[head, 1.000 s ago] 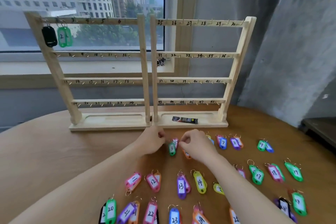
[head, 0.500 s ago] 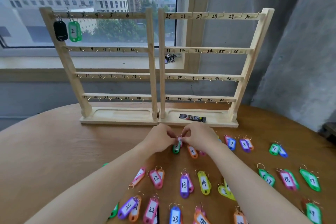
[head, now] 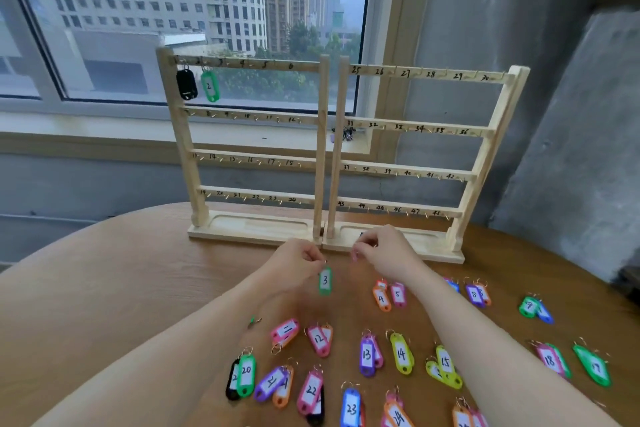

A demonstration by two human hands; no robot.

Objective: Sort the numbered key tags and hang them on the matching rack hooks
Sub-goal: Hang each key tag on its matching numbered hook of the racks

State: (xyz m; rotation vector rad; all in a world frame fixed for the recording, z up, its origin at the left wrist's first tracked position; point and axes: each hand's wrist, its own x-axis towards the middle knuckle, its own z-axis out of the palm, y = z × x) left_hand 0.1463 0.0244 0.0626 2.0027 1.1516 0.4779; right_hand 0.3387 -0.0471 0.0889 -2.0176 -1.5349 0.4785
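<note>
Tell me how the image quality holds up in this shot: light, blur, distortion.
Head view: daylight from the window backlights the rack, so its upper hook numbers read faintly; wide-angle bending curves the table edge; the right hand is motion-smeared; the green 3 tag hanging from the left hand stays readable.

A high-rise room: bare concrete wall (head: 485, 45), window (head: 173, 10) facing tower blocks.

left hand (head: 300, 258) fingers pinched | right hand (head: 387, 251) fingers curled
</note>
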